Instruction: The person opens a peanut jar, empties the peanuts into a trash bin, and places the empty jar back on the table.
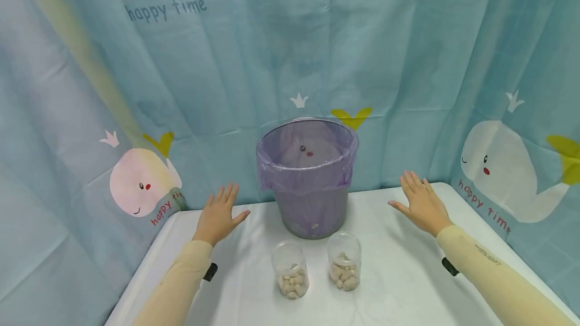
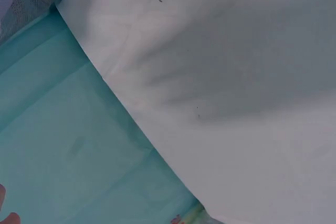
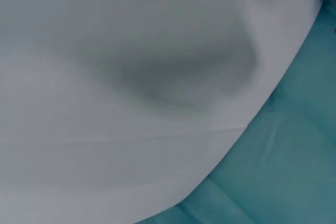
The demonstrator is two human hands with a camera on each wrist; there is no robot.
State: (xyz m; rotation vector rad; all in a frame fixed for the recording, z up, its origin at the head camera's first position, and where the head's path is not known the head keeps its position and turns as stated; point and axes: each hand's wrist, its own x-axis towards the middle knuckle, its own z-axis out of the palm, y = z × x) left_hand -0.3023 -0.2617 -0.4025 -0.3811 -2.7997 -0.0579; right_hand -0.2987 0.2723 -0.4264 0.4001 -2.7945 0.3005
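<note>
My left hand point(image 1: 217, 218) hovers over the left side of the table with fingers straight and thumb spread, holding nothing. Its fingertips point(image 2: 9, 217) just enter the lower left corner of the left wrist view. On the other side my right hand point(image 1: 422, 205) is held out the same way, palm down. Between the hands stands a mesh bin point(image 1: 312, 215) lined with a purple plastic bag point(image 1: 308, 179) folded over its rim. In front of it are two clear jars, a left one point(image 1: 291, 275) and a right one point(image 1: 345, 268), each partly filled with small beige stones.
A white table point(image 1: 389, 291) lies under everything; its back edge meets a blue-green curtain point(image 1: 217, 79) printed with whales and lettering. More curtain hangs at both sides. Dark wrist cameras point(image 1: 210, 271) sit under both forearms. Hand shadows fall on the tabletop in both wrist views.
</note>
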